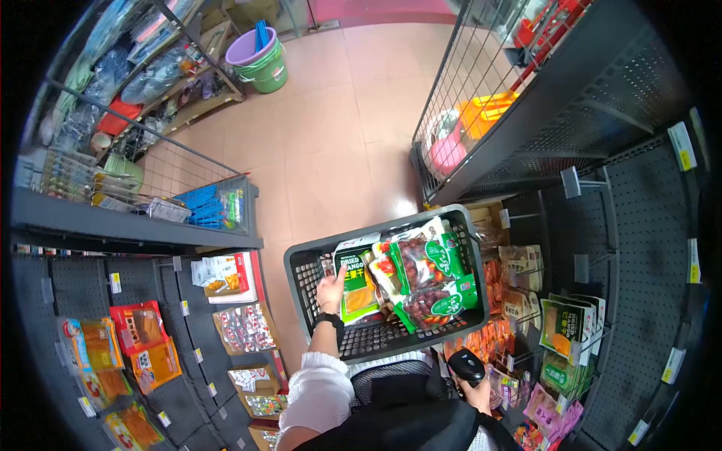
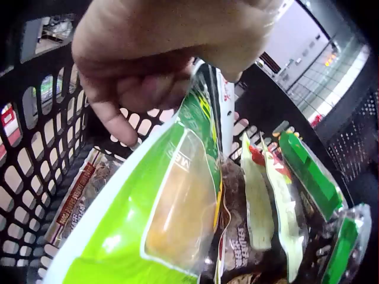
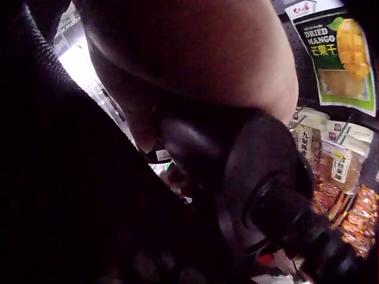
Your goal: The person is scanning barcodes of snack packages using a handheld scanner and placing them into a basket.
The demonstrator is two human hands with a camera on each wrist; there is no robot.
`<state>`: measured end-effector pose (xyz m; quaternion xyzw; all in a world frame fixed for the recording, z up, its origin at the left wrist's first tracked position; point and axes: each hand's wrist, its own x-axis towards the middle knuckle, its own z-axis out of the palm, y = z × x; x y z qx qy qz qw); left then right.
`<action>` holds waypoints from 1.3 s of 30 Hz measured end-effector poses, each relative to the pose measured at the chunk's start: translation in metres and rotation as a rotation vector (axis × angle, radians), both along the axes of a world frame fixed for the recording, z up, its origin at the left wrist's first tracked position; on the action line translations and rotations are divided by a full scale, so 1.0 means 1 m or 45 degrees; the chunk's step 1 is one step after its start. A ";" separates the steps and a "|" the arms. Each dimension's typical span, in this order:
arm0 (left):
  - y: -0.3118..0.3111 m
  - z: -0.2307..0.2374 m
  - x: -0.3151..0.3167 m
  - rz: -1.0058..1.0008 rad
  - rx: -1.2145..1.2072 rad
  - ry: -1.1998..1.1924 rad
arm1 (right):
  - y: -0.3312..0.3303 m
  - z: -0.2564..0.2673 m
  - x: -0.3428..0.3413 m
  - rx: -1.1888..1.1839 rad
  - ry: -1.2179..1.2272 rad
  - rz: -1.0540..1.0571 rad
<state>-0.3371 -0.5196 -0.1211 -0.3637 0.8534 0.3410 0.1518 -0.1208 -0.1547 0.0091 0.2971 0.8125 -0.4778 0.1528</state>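
My left hand (image 1: 329,295) (image 2: 172,47) grips the top edge of a green and black dried mango bag (image 1: 359,292) (image 2: 177,207), which stands tilted inside a black basket (image 1: 376,347). Bags of dark red dried fruit with green labels (image 1: 429,259) lie beside it, on the basket's right side. In the left wrist view, a brown-edged packet (image 2: 77,198) is low against the basket's perforated wall. My right hand (image 1: 477,395) (image 3: 201,59) holds a rounded black handle (image 1: 466,366) (image 3: 237,160) by my body; its fingertips are mostly hidden.
Shelves with hanging snack packs (image 1: 154,346) stand on the left. More dried mango bags (image 1: 564,327) hang on the right-hand rack. Beyond the basket runs a tiled floor (image 1: 323,150), with stacked buckets (image 1: 263,71) at the back and wire cages on both sides.
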 end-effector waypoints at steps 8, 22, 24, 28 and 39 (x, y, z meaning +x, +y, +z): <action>0.005 -0.026 -0.008 -0.015 0.197 0.671 | 0.034 0.025 -0.007 0.002 -0.043 0.141; 0.044 0.252 0.028 -0.704 2.707 1.689 | 0.113 0.083 -0.026 -0.619 0.482 0.266; 0.100 0.285 0.017 -0.794 2.998 1.700 | 0.109 0.111 -0.039 -0.735 0.542 0.411; 0.171 0.294 -0.011 -1.048 3.230 1.521 | 0.094 0.158 -0.055 -0.525 0.729 0.841; 0.278 0.255 -0.022 -1.350 2.671 1.011 | 0.103 0.127 0.020 -0.292 0.845 0.035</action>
